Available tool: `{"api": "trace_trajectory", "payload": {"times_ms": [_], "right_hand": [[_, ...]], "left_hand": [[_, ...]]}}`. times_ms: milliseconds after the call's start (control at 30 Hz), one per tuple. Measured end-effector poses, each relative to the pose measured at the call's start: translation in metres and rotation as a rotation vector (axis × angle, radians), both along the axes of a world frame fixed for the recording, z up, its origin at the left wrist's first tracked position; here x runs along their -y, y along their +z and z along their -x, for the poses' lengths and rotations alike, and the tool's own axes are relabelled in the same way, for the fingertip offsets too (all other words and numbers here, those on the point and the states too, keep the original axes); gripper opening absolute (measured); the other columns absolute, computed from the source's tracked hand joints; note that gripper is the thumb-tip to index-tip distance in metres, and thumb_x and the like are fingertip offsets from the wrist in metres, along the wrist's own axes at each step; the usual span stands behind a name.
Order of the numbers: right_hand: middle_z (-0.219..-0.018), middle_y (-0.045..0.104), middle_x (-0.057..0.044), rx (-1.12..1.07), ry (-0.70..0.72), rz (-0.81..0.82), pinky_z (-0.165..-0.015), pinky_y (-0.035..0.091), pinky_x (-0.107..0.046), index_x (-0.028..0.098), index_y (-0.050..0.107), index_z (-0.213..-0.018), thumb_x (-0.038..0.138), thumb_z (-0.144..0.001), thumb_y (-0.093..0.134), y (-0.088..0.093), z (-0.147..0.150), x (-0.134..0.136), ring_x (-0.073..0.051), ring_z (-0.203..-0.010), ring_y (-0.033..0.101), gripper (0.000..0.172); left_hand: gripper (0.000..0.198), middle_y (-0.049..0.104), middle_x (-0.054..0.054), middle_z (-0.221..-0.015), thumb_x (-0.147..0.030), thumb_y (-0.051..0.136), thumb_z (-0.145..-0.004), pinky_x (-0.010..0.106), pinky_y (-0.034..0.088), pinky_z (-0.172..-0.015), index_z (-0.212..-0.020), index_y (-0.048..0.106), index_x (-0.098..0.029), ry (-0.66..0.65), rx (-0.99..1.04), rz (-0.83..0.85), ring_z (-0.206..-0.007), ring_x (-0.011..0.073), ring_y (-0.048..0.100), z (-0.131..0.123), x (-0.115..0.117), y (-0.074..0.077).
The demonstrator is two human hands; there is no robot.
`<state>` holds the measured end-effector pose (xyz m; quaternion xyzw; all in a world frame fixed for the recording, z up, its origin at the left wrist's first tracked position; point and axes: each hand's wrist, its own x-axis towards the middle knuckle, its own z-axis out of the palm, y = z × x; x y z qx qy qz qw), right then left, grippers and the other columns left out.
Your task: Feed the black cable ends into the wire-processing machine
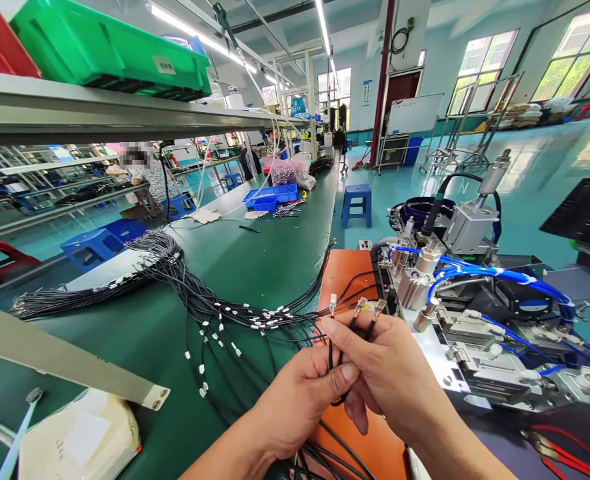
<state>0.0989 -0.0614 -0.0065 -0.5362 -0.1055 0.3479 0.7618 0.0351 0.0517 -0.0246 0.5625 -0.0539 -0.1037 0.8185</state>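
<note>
Three black cables [331,352] with metal terminals at their ends stand up between my hands. My left hand [302,393] is closed around them lower down, its thumb pressed on the cables. My right hand [389,360] pinches the same cables just below the terminals, thumb in front. Both hands touch each other above the orange panel [347,273]. Left of them, a large bundle of black cables [185,280] with white tags spreads over the green tabletop [275,247]. Loose cables also hang below my hands; where the held cables continue is partly hidden.
At right stands a machine [439,300] with metal cylinders and blue hoses. Red-handled pliers [545,443] lie at lower right. A wrapped package [79,437] and a metal bracket [75,353] are at left. Blue trays [272,195] sit farther back; a shelf [125,113] crosses above. A person [152,177] sits beyond.
</note>
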Motion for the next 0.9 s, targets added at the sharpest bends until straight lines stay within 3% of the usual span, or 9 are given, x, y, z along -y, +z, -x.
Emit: {"api": "trace_trajectory", "payload": {"times_ms": [467, 667, 767, 900], "right_hand": [[-0.045, 0.056, 0.006, 0.029, -0.04, 0.078, -0.019, 0.035, -0.02, 0.018, 0.062, -0.08, 0.052, -0.084, 0.072, 0.001, 0.001, -0.003, -0.015, -0.023, 0.052, 0.036], [-0.05, 0.053, 0.009, 0.07, -0.106, -0.009, -0.021, 0.033, -0.017, 0.02, 0.063, -0.098, 0.054, -0.087, 0.071, 0.003, 0.004, 0.004, -0.008, -0.024, 0.045, 0.036], [-0.055, 0.051, 0.008, 0.098, -0.189, -0.05, -0.028, 0.036, -0.016, 0.02, 0.063, -0.09, 0.053, -0.088, 0.071, 0.005, 0.008, 0.01, -0.004, -0.03, 0.04, 0.035], [-0.055, 0.05, 0.005, 0.341, -0.289, 0.179, -0.033, 0.031, -0.016, 0.021, 0.066, -0.082, 0.055, -0.093, 0.064, 0.011, 0.015, 0.023, -0.008, -0.042, 0.047, 0.035]], "left_hand": [[0.041, 0.064, 0.006, -0.064, -0.044, 0.061, -0.097, 0.027, 0.044, -0.075, -0.074, 0.069, -0.011, 0.022, -0.019, 0.024, -0.068, 0.0158, 0.059, 0.0, -0.002, -0.009], [0.041, 0.064, 0.007, -0.067, -0.041, 0.057, -0.099, 0.028, 0.044, -0.078, -0.076, 0.07, -0.01, 0.026, 0.027, -0.011, -0.068, 0.0152, 0.058, 0.002, 0.001, 0.0], [0.038, 0.065, 0.008, -0.074, -0.039, 0.057, -0.1, 0.029, 0.044, -0.079, -0.08, 0.071, -0.01, 0.019, 0.033, -0.012, -0.073, 0.016, 0.058, 0.001, 0.001, 0.003], [0.028, 0.063, 0.006, -0.078, -0.036, 0.064, -0.097, 0.028, 0.044, -0.077, -0.091, 0.072, -0.011, 0.149, 0.029, -0.012, -0.078, 0.0153, 0.057, -0.001, -0.007, 0.008]]}}
